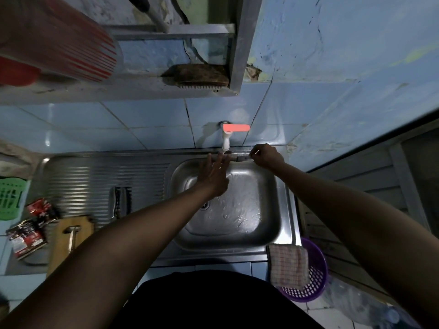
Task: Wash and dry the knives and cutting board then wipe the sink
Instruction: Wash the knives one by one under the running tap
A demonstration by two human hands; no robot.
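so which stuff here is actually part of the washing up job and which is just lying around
Part of the job:
- knives on the drainboard
- cutting board left of the sink
- sink, wet inside
- tap
- checked cloth
- left hand open under the tap
- right hand gripping something small at the sink's back rim

Just lying about:
- red packets
- green basket
- purple basket
- brush on the ledge

Left hand flat, fingers straight; right hand curled.

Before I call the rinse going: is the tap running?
Cannot tell: no stream is visible below the tap, though the sink basin is wet and the left hand reaches under its spout.
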